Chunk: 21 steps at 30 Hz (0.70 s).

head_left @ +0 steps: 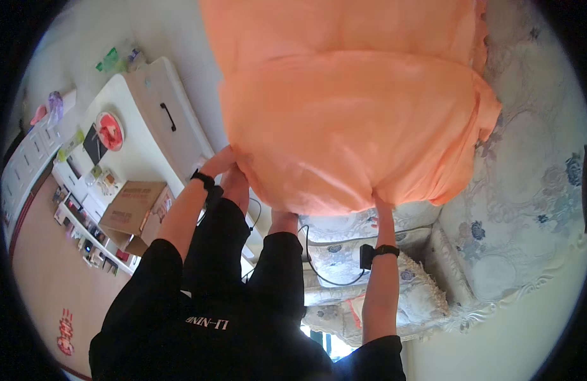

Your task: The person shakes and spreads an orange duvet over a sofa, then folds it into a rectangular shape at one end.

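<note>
A broad orange cloth spreads in front of my body and covers the upper middle of the view. A curved fold crosses it, and its near edge droops in creases. My left hand pinches its left edge, with the fingertips hidden by the fabric. At the near edge, my right hand grips a bunched spot; some fingers show below the hem and the rest are covered. Each wrist wears a black strap with a small device.
Floral upholstery of a sofa lies right and below the cloth, with a fringed cushion. Left stand a white cabinet, a plate with red contents and a cardboard box. A black cable loops near my legs.
</note>
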### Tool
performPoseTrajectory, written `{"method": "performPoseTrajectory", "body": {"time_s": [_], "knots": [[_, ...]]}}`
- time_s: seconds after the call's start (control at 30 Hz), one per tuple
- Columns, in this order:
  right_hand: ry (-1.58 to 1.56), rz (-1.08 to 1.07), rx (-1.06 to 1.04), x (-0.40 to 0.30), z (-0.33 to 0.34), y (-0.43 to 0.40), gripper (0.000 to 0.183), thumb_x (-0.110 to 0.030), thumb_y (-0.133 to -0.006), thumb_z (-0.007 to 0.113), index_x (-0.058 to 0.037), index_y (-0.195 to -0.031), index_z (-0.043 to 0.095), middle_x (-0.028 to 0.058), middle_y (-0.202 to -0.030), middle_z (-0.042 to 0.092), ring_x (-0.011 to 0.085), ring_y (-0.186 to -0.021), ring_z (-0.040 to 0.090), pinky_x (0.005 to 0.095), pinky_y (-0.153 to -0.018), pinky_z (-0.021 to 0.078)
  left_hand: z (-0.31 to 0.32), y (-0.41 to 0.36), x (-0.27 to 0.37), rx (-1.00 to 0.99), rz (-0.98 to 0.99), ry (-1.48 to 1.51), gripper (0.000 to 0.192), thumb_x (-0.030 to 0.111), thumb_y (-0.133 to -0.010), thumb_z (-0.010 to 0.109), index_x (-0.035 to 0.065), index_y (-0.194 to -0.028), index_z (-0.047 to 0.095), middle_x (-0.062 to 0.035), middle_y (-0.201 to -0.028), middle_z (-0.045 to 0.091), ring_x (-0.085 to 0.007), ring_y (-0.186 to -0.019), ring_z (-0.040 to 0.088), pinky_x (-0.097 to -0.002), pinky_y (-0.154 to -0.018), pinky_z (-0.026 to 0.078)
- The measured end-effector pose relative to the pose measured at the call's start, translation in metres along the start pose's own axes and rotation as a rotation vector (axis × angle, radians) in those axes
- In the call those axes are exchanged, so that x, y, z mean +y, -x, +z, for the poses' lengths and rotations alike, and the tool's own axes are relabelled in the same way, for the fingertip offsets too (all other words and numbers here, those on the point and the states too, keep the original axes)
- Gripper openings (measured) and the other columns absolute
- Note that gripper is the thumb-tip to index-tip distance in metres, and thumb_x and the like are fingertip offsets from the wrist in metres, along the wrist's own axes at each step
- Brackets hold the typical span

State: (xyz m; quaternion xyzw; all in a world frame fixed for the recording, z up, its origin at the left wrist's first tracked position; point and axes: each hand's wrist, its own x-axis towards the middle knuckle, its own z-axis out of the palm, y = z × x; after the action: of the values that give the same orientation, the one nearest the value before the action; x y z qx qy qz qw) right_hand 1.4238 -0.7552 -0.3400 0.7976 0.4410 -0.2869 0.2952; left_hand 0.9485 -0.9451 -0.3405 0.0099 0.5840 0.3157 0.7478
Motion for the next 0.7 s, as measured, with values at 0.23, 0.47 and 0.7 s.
{"method": "performPoseTrajectory", "body": {"time_s": [0.23,0.47,0.7], "knots": [[-1.306,-0.096,-0.416,-0.038,0.004,0.041,0.036,-0.010,-0.069,0.063,-0.0014,-0.101,0.050,0.0085,-0.094,0.055,0.0159,-0.075,0.056,0.0259,-0.054,0.0466,-0.025,0.002,-0.078,0.004,0.054,-0.350,0.018,0.008,-0.076,0.051,0.0009,-0.092,0.056,-0.0068,-0.091,0.058,-0.0154,-0.084,0.052,-0.0291,-0.076,0.042],[-1.316,-0.290,-0.169,-0.014,-0.011,0.046,0.044,0.000,-0.064,0.061,0.0048,-0.105,0.046,0.0101,-0.102,0.053,0.0172,-0.085,0.054,0.0269,-0.068,0.0455,0.022,0.045,-0.093,0.168,-0.050,0.552,0.025,0.008,-0.079,0.044,-0.0019,-0.101,0.049,-0.0062,-0.089,0.057,-0.0133,-0.080,0.055,-0.0244,-0.073,0.045],[-1.417,-0.388,-0.318,0.011,-0.065,0.113,0.045,0.001,-0.063,0.058,0.0067,-0.106,0.044,0.0119,-0.104,0.051,0.0199,-0.092,0.051,0.0282,-0.074,0.0434,-0.010,0.118,-0.115,0.288,0.056,0.107,0.023,0.009,-0.079,0.044,-0.0045,-0.095,0.053,-0.0054,-0.082,0.058,-0.0111,-0.075,0.056,-0.0205,-0.064,0.046]]}}
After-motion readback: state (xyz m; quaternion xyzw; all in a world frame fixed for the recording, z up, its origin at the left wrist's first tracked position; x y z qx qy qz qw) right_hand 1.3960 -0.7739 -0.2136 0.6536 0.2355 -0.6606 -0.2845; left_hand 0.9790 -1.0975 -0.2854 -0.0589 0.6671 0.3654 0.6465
